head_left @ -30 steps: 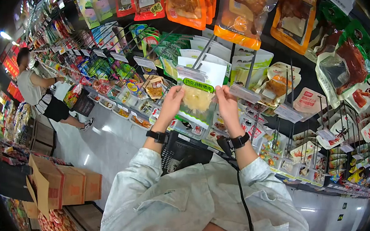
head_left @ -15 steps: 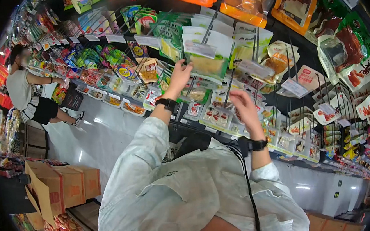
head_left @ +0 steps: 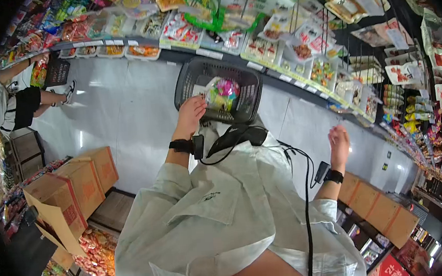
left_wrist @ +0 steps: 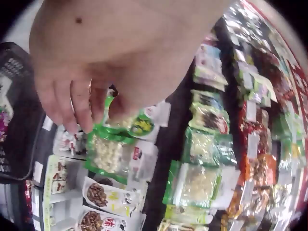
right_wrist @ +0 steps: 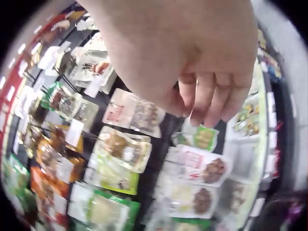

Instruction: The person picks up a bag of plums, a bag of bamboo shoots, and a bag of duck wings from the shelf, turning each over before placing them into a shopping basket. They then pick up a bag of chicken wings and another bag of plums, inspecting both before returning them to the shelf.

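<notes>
Now the packet (left_wrist: 197,185) held a second ago hangs on the rack (left_wrist: 166,156); the left hand (head_left: 191,113) has dropped beside the basket (head_left: 251,94), the right hand (head_left: 339,141) out over the floor (head_left: 303,117), fingers loosely bent and empty on both.

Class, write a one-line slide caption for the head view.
Left hand beside a dark basket with a colourful packet inside, right hand held apart, before stocked shop shelves.

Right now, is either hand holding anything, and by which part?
Nothing is held: the left hand is empty near the basket, the right hand empty too.
</notes>
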Demonstrator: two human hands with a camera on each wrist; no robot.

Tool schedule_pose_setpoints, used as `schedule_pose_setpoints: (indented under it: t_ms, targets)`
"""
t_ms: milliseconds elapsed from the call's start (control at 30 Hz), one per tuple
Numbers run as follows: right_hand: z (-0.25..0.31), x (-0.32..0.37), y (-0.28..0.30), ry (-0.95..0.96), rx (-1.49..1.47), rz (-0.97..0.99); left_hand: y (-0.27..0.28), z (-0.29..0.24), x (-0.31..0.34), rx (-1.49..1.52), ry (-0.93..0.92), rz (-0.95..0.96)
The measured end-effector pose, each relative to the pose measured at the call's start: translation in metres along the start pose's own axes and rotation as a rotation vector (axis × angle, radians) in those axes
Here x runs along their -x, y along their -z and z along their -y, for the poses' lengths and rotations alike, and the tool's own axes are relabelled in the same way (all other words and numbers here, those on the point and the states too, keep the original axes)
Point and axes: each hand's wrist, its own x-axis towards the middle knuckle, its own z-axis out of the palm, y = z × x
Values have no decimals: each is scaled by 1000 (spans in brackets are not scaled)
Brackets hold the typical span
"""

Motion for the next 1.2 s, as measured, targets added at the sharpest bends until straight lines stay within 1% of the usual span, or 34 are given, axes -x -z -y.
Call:
schedule_pose_setpoints:
  t_ms: [33,67,100,133,167,200,233,267,300,333,433,500,533,567,600,633,667,700,733,767,833,933,967,1000,1033,1100,1133,1200]
  targets:
    - [-31,6,14,-23,66,7,22,13,-7,139,84,-16]
    - [-68,13,33,-65,140,-25,35,22,-12,240,163,-125]
    - [-109,18,57,-102,213,-54,68,43,-29,329,186,-94]
    - [-159,24,87,-173,155,-51,114,65,-50,419,206,-60]
    - [-213,31,120,-240,95,-48,144,76,-59,510,224,-25]
    - [-269,41,161,-380,194,80,158,83,-45,438,87,140]
    - [-321,53,200,-503,304,228,161,83,-40,479,123,15]
    - [-336,80,204,-587,380,255,162,79,-36,519,156,-112]
    - [-339,103,198,-683,389,230,161,74,-30,557,184,-237]
    - [-347,124,197,-758,321,153,149,66,-12,532,181,-278]
    - [-349,167,174,-931,41,-106,152,71,6,477,78,-228]
    - [-331,177,152,-990,-112,-259,141,76,25,461,72,-278]
    - [-327,173,146,-996,-133,-276,137,82,34,451,72,-304]
    - [-329,168,145,-963,-103,-225,138,91,41,443,90,-264]
    - [-359,150,169,-763,155,141,138,97,43,436,105,-220]
    - [-395,131,196,-474,391,403,142,103,51,420,126,-185]
    - [-398,123,196,-577,240,279,136,107,66,385,133,-229]
    - [-395,104,181,-670,88,154,119,107,81,350,134,-266]
    - [-389,99,168,-622,50,96,112,107,93,314,138,-305]
    - [-380,96,160,-571,16,36,126,108,92,307,155,-254]
    - [-359,91,143,-556,21,38,158,111,80,312,190,-141]
    - [-349,98,126,-555,87,86,142,103,100,322,101,-317]
    - [-345,99,119,-559,117,110,143,100,102,319,99,-310]
    - [-354,97,116,-636,133,118,145,97,103,317,98,-304]
    - [-364,97,114,-658,164,146,147,94,103,317,98,-299]
    - [-373,98,110,-705,232,200,150,88,104,326,89,-348]
    - [-372,98,105,-709,290,207,152,85,101,331,86,-372]
    - [-369,94,95,-698,305,200,163,77,91,361,103,-429]
